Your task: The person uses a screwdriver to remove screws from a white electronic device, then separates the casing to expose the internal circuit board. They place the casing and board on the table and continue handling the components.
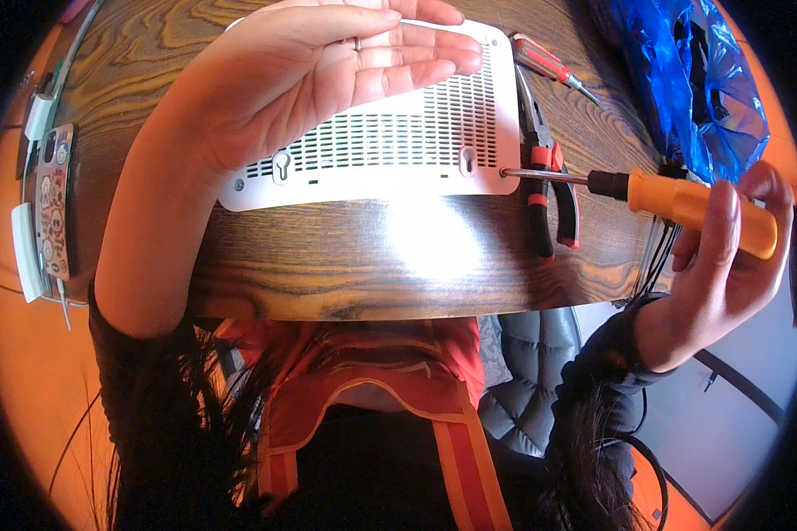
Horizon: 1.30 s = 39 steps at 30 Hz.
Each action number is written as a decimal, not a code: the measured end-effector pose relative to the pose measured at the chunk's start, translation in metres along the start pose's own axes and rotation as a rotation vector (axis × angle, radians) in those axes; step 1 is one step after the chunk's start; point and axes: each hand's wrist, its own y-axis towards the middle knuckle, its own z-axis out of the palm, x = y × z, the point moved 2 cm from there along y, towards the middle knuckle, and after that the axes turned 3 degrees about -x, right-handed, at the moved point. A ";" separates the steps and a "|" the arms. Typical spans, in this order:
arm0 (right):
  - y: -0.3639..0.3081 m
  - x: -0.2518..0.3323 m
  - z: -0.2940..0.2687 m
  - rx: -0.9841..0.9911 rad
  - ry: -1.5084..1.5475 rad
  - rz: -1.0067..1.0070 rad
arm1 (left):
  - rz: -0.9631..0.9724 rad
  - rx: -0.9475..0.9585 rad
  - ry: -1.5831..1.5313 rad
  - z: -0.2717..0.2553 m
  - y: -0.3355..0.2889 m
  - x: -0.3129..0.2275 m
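On the wood-grain bench (328, 257), a white slotted casing (372, 142) lies beneath the outstretched, palm-up left hand (336, 66), while the right hand (710, 288) grips a yellow-handled screwdriver (673, 199), tip at the casing's near-right corner.

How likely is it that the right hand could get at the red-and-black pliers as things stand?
Probably not straight away: the right hand holds the yellow-handled screwdriver, whose shaft crosses over the pliers in this view. They are otherwise mostly uncovered, so setting the screwdriver aside would likely free the way.
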 end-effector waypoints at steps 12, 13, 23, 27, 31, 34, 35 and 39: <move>0.032 0.008 -0.049 0.739 -0.213 -0.265 | -0.040 -0.009 -0.042 0.001 -0.005 -0.003; 0.030 0.006 -0.049 0.686 -0.261 -0.305 | -0.043 -0.009 -0.039 0.000 -0.004 -0.003; 0.037 0.025 -0.039 0.639 -0.217 -0.372 | 0.036 0.079 0.055 -0.007 0.001 0.002; 0.033 0.013 -0.036 0.586 -0.083 -0.445 | -0.024 0.044 -0.029 -0.002 -0.003 -0.001; 0.034 0.013 -0.032 0.537 0.016 -0.415 | -0.019 0.041 -0.007 0.003 -0.002 -0.002; 0.030 0.012 -0.028 0.414 -0.026 -0.429 | -0.021 0.048 0.005 0.004 -0.003 -0.003; 0.029 0.011 -0.027 0.370 -0.038 -0.422 | -0.023 0.050 0.011 0.004 -0.002 -0.003; 0.032 0.006 -0.021 0.189 -0.059 -0.328 | -0.019 0.010 -0.007 0.000 -0.003 -0.001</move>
